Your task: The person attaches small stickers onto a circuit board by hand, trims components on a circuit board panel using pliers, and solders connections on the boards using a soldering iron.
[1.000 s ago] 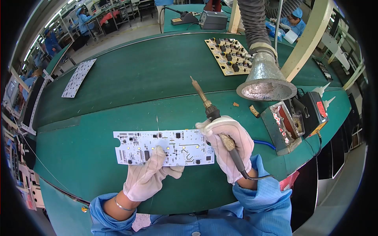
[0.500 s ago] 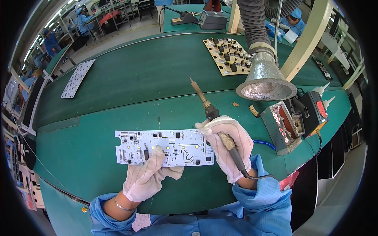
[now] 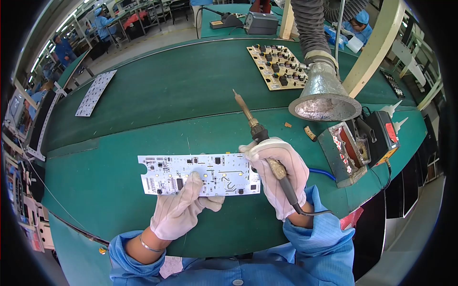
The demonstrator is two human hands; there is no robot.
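Note:
A long white circuit board [image 3: 210,167] with small yellow LEDs and black chips is held in front of me, its face towards me. My left hand [image 3: 183,207], in a white glove, grips its lower edge, thumb on the face and fingers behind. My right hand [image 3: 279,176], also gloved, is closed around a soldering iron [image 3: 246,110], whose tip points up and away from the board. The fingertips of that hand are at the board's upper right corner; whether they pinch it is hard to tell. The iron's cord runs down past my right wrist.
A metal fume funnel [image 3: 324,102] hangs at the right above the green bench [image 3: 143,138]. Below it stand a worn metal box [image 3: 341,157] and a black soldering station [image 3: 381,136]. A tan component board [image 3: 276,66] and another white board [image 3: 95,93] lie farther back. Other people work beyond.
The board's top edge has tilted slightly and the board looks a little shallower. Both hands have shifted only slightly, still holding the board and the soldering iron.

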